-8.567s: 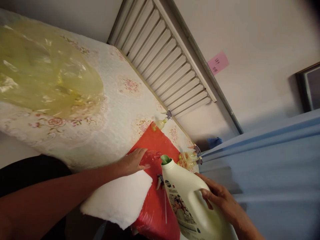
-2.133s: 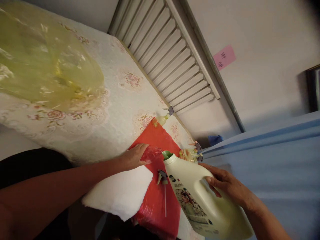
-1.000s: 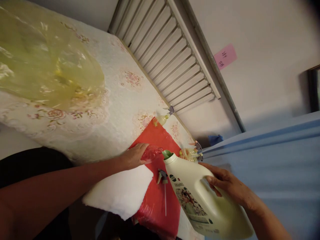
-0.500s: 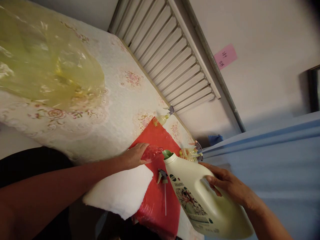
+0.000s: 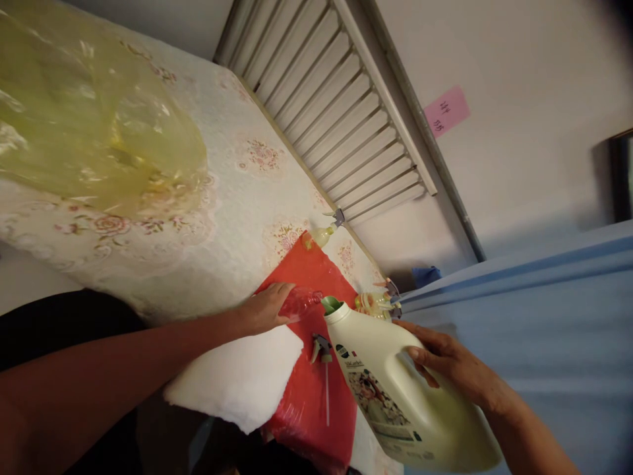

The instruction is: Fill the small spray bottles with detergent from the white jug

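Note:
My left hand (image 5: pixel 270 307) is closed round the lower part of a clear spray bottle (image 5: pixel 302 303) whose top is off. Its neck points at the green spout of a large pale green jug (image 5: pixel 395 382). My right hand (image 5: pixel 440 363) grips that jug by its handle, and the jug is tilted with its mouth close to the bottle's neck. Whether liquid runs between them I cannot tell. Below lies a grey trigger spray head (image 5: pixel 322 348) with its thin tube on a red plastic-wrapped pack (image 5: pixel 316 415).
Spray bottles with yellowish liquid (image 5: pixel 373 305) and another spray bottle (image 5: pixel 320 236) stand past the red pack. A white cloth (image 5: pixel 242 379) lies under my left arm. A yellow plastic bag (image 5: pixel 99 125) covers the left of the flowered tablecloth (image 5: pixel 222 165). Behind are a radiator (image 5: pixel 336 112) and a blue curtain (image 5: pixel 544 330).

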Demonstrator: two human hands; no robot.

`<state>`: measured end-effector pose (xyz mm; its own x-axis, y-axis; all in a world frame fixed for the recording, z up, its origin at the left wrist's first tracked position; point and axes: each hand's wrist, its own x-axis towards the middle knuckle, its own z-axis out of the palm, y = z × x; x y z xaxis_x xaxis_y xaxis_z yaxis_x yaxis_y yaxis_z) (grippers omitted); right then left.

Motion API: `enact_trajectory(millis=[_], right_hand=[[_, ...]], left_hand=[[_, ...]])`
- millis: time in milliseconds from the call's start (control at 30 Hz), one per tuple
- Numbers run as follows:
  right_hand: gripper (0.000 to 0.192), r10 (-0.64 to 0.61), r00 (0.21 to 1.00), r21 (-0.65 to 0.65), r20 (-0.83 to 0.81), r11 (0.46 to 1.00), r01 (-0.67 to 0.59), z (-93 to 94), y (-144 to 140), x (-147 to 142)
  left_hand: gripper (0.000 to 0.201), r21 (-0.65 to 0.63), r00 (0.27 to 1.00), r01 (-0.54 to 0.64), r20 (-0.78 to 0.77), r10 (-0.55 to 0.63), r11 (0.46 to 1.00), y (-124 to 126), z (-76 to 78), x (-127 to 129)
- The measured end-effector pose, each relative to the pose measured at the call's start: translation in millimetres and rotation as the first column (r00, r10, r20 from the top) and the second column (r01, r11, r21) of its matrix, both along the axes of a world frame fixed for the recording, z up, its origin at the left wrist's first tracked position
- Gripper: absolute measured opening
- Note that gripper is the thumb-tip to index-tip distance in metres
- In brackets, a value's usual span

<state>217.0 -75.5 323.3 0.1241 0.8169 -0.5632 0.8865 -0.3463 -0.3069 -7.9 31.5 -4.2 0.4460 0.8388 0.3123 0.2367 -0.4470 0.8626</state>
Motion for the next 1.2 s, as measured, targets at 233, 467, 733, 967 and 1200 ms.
enact_trajectory(millis=[233,467,733,967,1200], right_hand=[[0.086,-0.006,1.000,-0.001,0.007,1.000,0.006,0.6,0.2,-0.6],[0.084,-0.002,1.000,-0.005,-0.010,1.000,0.002,0.2,-0.3,3.7],[0.083,0.007,1.000,-0.003,0.007,1.000,-0.007,0.3,1.7,2.6],[0.087,0.005,1.000,0.001,-0.010,1.000,-0.005,0.0,1.9,1.1],[0.087,-0.003,1.000,0.000,0.019,1.000,0.003,1.6,3.2,-1.1]], left_hand=[[0.068,-0.001,1.000,-0.003,0.025,0.003,1.000,-0.1,-0.9,0.4],[0.069,0.017,0.999,-0.009,0.037,0.008,1.000,0.5,-4.3,1.7],[0.069,0.000,1.000,-0.002,0.023,0.002,1.000,0.0,-1.1,0.2],[0.069,0.012,1.000,-0.008,0.002,0.008,1.000,-0.4,-1.0,0.9],[0.068,0.016,1.000,-0.011,0.024,0.010,1.000,0.4,-2.3,1.4]])
